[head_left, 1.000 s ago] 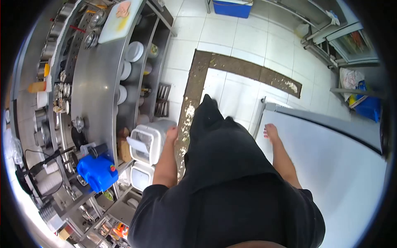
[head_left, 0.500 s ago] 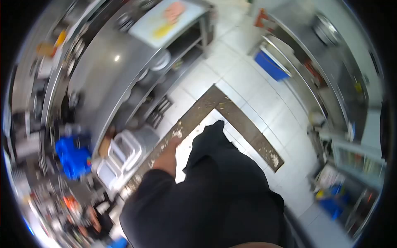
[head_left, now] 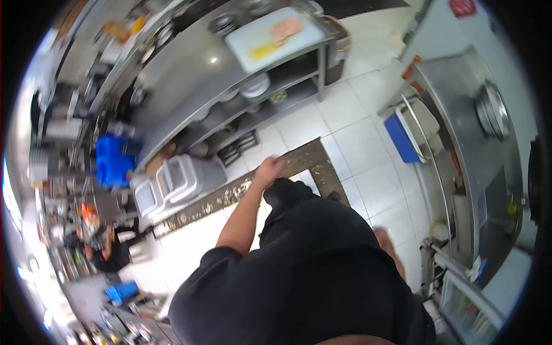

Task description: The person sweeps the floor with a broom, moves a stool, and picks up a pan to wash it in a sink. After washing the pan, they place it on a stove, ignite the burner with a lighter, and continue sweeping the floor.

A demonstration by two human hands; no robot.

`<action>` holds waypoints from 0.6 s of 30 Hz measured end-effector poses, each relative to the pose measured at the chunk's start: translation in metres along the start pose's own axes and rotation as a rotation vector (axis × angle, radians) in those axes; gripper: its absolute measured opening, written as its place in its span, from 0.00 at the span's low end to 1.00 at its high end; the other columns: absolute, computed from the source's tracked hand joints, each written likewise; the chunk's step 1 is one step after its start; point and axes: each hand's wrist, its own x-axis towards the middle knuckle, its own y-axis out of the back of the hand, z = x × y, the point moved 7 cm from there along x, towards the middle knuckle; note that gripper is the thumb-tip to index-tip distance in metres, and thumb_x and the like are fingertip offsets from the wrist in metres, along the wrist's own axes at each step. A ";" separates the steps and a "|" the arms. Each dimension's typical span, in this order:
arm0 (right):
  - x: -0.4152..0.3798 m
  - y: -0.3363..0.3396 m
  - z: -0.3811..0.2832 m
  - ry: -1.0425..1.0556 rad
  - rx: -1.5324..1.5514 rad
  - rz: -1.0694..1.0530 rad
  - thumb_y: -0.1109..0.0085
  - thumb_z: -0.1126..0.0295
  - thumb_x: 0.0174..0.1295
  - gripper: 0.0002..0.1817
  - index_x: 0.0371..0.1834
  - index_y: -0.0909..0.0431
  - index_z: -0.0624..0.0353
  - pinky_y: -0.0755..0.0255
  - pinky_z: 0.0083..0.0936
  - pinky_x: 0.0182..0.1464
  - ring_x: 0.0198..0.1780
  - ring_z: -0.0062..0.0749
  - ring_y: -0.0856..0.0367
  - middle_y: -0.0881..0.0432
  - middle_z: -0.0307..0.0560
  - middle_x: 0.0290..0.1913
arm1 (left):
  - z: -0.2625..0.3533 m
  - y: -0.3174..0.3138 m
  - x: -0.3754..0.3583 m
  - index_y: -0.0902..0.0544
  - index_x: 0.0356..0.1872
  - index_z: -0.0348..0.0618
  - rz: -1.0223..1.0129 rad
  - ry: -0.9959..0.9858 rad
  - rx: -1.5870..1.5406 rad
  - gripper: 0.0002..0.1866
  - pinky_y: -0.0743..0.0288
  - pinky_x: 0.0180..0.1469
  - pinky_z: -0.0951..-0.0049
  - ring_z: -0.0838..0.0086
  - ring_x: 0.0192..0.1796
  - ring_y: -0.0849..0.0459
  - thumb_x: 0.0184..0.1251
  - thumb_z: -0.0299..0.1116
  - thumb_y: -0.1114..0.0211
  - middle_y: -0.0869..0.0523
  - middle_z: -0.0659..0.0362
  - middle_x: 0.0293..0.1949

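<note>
My left hand (head_left: 271, 168) hangs in front of my body, over the brown floor mat (head_left: 230, 194). Its fingers look loosely curled in, and nothing shows in them. Nearest to it is the steel counter (head_left: 178, 75) with open shelves on the left. At my other side, my right hand (head_left: 382, 237) is partly in view beyond my black clothing. Blur and clothing hide its fingers. Low white plastic bins (head_left: 178, 178) stand beside the counter, left of my left arm. On the countertop lies a white board (head_left: 244, 41) with a pink piece of meat (head_left: 286, 29) and a yellow smear.
White floor tiles (head_left: 371, 144) stretch ahead. At right, a steel table (head_left: 460, 86) bears stacked metal bowls (head_left: 491, 109), with a blue bin (head_left: 401, 139) near its end. A glass-fronted cabinet (head_left: 466, 299) stands lower right. Another person (head_left: 109, 253) is at far left, past a blue container (head_left: 109, 161).
My left hand has swung forward and more of its forearm shows. My right hand has come into view. The view has shifted, so counter and bins appear further right, and the other person shows more fully.
</note>
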 end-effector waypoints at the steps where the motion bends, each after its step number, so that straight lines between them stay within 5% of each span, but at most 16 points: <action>1: 0.037 0.013 -0.022 0.130 0.068 -0.011 0.43 0.63 0.69 0.05 0.38 0.22 0.50 0.27 0.31 0.29 0.32 0.27 0.22 0.22 0.40 0.30 | -0.030 0.000 -0.028 0.14 0.45 0.36 -0.034 0.177 -0.146 0.22 0.22 0.54 0.58 0.52 0.49 0.14 0.71 0.49 0.37 0.12 0.44 0.44; 3: 0.083 0.030 -0.107 0.222 0.089 0.012 0.42 0.63 0.69 0.07 0.44 0.22 0.52 0.25 0.27 0.31 0.33 0.26 0.21 0.20 0.41 0.34 | -0.162 -0.018 -0.061 0.14 0.47 0.38 -0.092 0.000 0.162 0.20 0.20 0.50 0.56 0.55 0.43 0.12 0.71 0.46 0.39 0.11 0.46 0.42; 6: 0.043 0.017 -0.252 0.204 0.227 0.160 0.45 0.60 0.71 0.14 0.54 0.24 0.53 0.22 0.30 0.34 0.34 0.26 0.21 0.19 0.39 0.39 | -0.219 -0.020 -0.194 0.16 0.57 0.43 -0.527 -0.065 0.304 0.20 0.18 0.51 0.61 0.61 0.48 0.11 0.68 0.42 0.34 0.11 0.49 0.50; 7: 0.053 0.010 -0.273 0.207 0.192 0.139 0.45 0.59 0.71 0.14 0.54 0.24 0.52 0.21 0.30 0.35 0.35 0.27 0.21 0.19 0.39 0.39 | -0.233 -0.032 -0.210 0.17 0.56 0.43 -0.587 0.070 0.286 0.20 0.18 0.51 0.59 0.61 0.48 0.13 0.69 0.43 0.34 0.12 0.50 0.49; 9: 0.077 -0.005 -0.303 0.208 0.110 0.093 0.44 0.58 0.71 0.15 0.55 0.24 0.51 0.20 0.31 0.36 0.36 0.27 0.20 0.19 0.40 0.40 | -0.260 -0.068 -0.221 0.18 0.53 0.43 -0.348 0.936 -0.242 0.20 0.19 0.49 0.56 0.61 0.47 0.15 0.70 0.46 0.34 0.15 0.53 0.46; 12: 0.108 -0.068 -0.341 0.149 -0.031 -0.087 0.42 0.56 0.70 0.16 0.53 0.23 0.51 0.20 0.31 0.37 0.38 0.29 0.19 0.20 0.40 0.40 | -0.251 -0.120 -0.186 0.19 0.51 0.44 -0.198 1.266 -0.378 0.20 0.19 0.48 0.53 0.62 0.47 0.17 0.70 0.49 0.34 0.17 0.56 0.44; 15: 0.131 -0.147 -0.400 0.187 -0.210 -0.293 0.41 0.55 0.69 0.15 0.50 0.21 0.52 0.21 0.30 0.37 0.40 0.28 0.19 0.20 0.39 0.40 | -0.214 -0.155 -0.106 0.18 0.50 0.44 -0.254 1.133 -0.376 0.19 0.19 0.46 0.54 0.61 0.46 0.16 0.71 0.48 0.35 0.16 0.56 0.42; 17: 0.137 -0.191 -0.464 0.240 -0.375 -0.360 0.40 0.57 0.69 0.14 0.49 0.20 0.54 0.20 0.32 0.40 0.40 0.30 0.18 0.18 0.42 0.42 | -0.171 -0.143 0.004 0.17 0.47 0.40 -0.394 0.234 0.114 0.20 0.18 0.41 0.59 0.66 0.42 0.15 0.72 0.48 0.38 0.14 0.55 0.41; 18: 0.150 -0.199 -0.501 0.446 -0.439 -0.287 0.40 0.58 0.69 0.14 0.49 0.19 0.55 0.20 0.33 0.42 0.40 0.32 0.17 0.18 0.44 0.42 | -0.153 -0.138 0.045 0.17 0.45 0.40 -0.335 0.376 -0.002 0.19 0.20 0.38 0.62 0.68 0.40 0.16 0.72 0.48 0.37 0.14 0.55 0.39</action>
